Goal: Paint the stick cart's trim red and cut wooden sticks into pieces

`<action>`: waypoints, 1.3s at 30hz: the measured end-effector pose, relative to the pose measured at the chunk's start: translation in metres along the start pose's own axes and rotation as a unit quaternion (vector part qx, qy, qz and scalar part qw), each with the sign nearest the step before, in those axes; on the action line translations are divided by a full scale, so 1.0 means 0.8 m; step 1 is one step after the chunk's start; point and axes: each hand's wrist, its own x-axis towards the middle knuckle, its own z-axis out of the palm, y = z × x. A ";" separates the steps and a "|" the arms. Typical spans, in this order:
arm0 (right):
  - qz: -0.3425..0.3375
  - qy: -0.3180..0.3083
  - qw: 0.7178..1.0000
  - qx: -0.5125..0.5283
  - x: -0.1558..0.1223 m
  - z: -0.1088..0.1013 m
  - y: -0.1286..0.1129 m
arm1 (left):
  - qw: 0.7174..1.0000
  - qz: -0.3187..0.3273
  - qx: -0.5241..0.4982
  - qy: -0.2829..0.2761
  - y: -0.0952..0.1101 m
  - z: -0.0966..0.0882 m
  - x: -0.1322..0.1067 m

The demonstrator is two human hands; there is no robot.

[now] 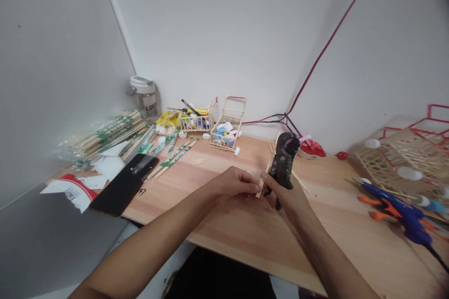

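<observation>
Near the front of the table, my right hand (286, 191) is closed around a black pliers-like tool (283, 156), its thumb pressed on a thin wooden stick (261, 187). The tool's jaws point away from me; its exact kind is unclear. My left hand (240, 184) is closed at the near end of the same stick, with thumb and fingertips together. Its lower fingers are partly hidden. More bare sticks (300, 181) lie on the table just beyond my right hand.
Two small stick-built carts (224, 140) (196, 124) holding bits and pens stand by the wall. Wrapped chopsticks (108, 133), a black phone (122, 187) and a bottle (145, 98) are left. A blue glue gun (400, 210) and larger stick models (403, 154) are right.
</observation>
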 end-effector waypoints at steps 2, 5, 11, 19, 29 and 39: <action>-0.005 0.002 1.000 -0.005 0.000 0.000 0.000 | 1.000 -0.001 -0.009 0.013 0.000 0.003 0.000; -0.019 0.011 1.000 -0.014 0.002 0.000 0.003 | 0.999 -0.002 -0.017 0.033 0.001 0.006 -0.001; -0.021 -0.001 1.000 -0.020 0.004 0.001 0.007 | 0.999 0.001 -0.026 0.044 -0.002 0.009 -0.002; -0.001 -0.006 1.000 0.012 0.003 0.002 0.004 | 0.999 0.007 0.002 0.044 0.004 0.009 -0.003; 0.066 0.009 0.975 0.212 0.003 0.003 0.004 | 1.000 0.022 0.005 0.004 0.010 0.010 -0.006; 0.073 0.014 0.949 0.306 0.004 0.002 -0.008 | 0.985 0.105 0.099 0.097 0.003 0.026 -0.003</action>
